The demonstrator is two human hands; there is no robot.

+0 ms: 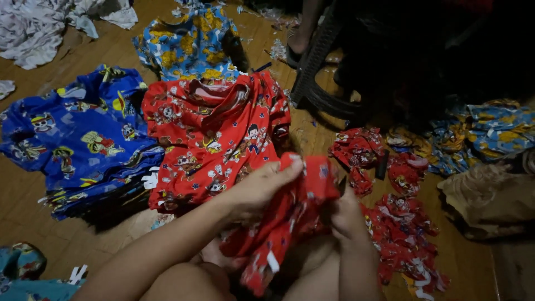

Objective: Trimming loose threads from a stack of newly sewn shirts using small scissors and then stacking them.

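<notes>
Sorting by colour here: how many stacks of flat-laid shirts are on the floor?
3: blue stack at left, red stack in the middle, yellow-blue stack behind. Others may lie out of view.

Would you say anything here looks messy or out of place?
Yes. Small fabric scraps litter the wooden floor near the chair, and white cloth lies crumpled at top left. The red garment both hands hold is bunched, unlike the flat stacks.
</notes>
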